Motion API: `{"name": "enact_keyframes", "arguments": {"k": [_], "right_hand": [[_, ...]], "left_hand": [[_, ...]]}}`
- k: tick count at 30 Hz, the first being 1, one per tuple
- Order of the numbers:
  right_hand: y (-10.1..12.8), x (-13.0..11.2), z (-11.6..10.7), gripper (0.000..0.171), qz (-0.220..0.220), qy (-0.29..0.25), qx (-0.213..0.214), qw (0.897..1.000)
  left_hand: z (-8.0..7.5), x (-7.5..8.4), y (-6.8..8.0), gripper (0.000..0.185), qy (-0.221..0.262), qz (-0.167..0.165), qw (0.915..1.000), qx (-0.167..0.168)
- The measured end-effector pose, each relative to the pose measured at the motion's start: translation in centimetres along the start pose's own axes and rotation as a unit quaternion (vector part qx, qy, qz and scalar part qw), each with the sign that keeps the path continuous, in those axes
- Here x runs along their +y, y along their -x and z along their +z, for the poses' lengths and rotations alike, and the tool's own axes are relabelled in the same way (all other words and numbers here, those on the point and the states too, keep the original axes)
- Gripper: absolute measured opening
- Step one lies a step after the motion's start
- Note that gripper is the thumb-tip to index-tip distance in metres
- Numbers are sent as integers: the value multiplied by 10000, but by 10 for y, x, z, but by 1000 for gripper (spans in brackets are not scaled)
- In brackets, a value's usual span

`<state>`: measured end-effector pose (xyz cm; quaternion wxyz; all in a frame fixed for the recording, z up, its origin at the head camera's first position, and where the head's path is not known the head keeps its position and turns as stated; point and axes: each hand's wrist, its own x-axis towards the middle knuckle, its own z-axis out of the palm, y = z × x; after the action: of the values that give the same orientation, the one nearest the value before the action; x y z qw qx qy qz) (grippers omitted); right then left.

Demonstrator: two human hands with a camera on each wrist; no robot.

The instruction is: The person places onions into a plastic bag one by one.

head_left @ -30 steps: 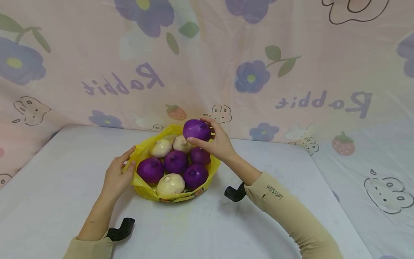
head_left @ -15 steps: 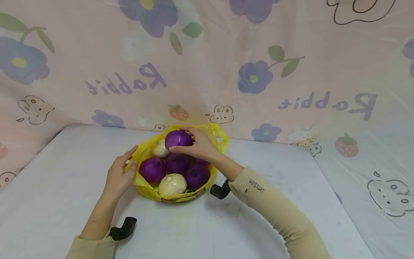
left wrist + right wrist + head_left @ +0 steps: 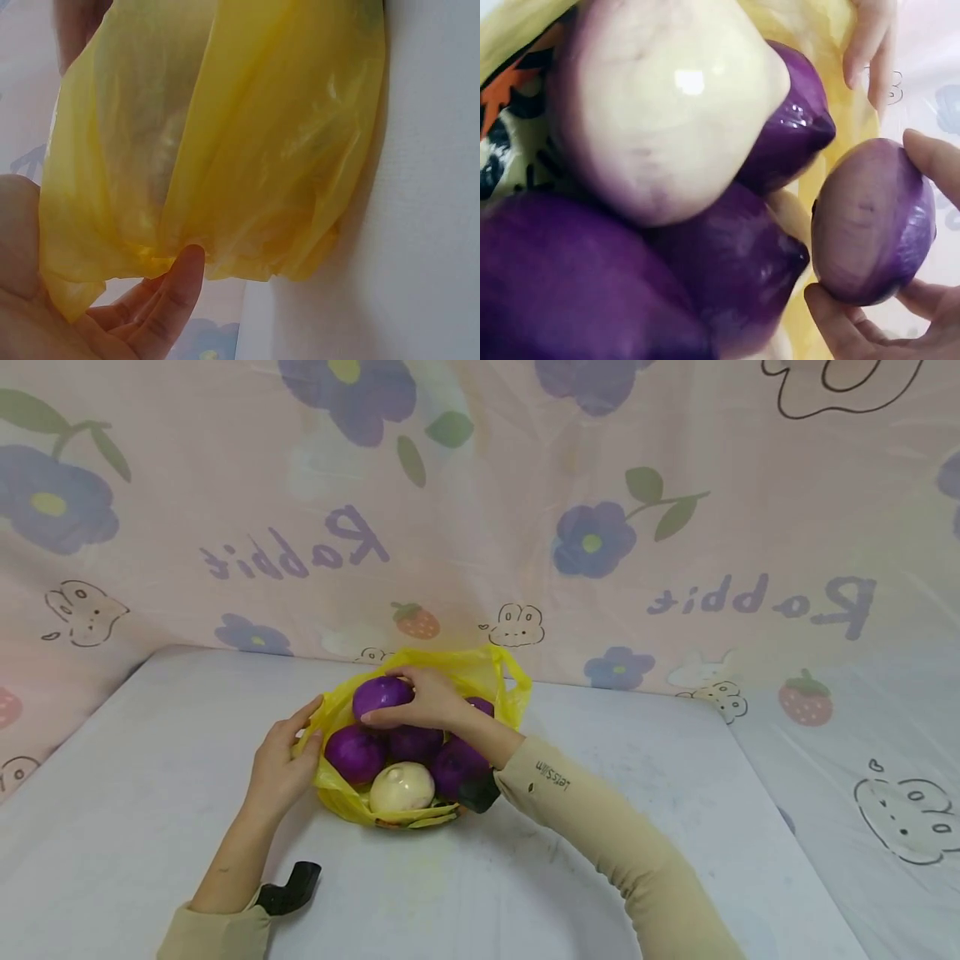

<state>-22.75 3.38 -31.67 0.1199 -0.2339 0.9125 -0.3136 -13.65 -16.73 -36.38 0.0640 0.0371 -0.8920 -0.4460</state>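
Note:
A yellow plastic bag [image 3: 461, 667] stands open on the table, filled with purple onions [image 3: 356, 755] and a white onion [image 3: 402, 787] at its near side. Over the far left part of the bag, my right hand [image 3: 433, 697] grips a purple onion [image 3: 874, 221] between thumb and fingers. The right wrist view shows that onion slightly apart from the others. My left hand [image 3: 279, 768] pinches the bag's left rim, with the plastic [image 3: 247, 150] running between thumb and fingers. My right hand and forearm hide part of the onions behind them.
The white table [image 3: 165, 760] ends at a printed cloth backdrop [image 3: 480, 527] just behind the bag. A bag handle loop [image 3: 513, 681] sticks up at the right. Black curved mounts sit at the left wrist [image 3: 291, 891] and right wrist [image 3: 478, 792].
My right hand has carried the purple onion left and downward, from the bag's far right side to its far left. The left hand still holds the rim; a bag handle now stands up at right.

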Motion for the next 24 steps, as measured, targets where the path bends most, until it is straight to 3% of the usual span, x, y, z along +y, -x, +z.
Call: {"name": "enact_keyframes", "arguments": {"k": [5,7,14,24], "right_hand": [[-7,-7,10,80,328,376,52,9987],[-9,-9,13,81,374,286,65,9989],[-17,-15,23,85,343,-206,28,9992],[-20,-15,22,73,40,75,-419,9991]], "left_hand": [[0,1,1,51,-11,-23,10000,-24],[0,1,1,51,-18,15,10000,-8],[-1,1,1,52,-41,45,10000,-9],[-1,-1,1,52,-52,39,10000,9]]}}
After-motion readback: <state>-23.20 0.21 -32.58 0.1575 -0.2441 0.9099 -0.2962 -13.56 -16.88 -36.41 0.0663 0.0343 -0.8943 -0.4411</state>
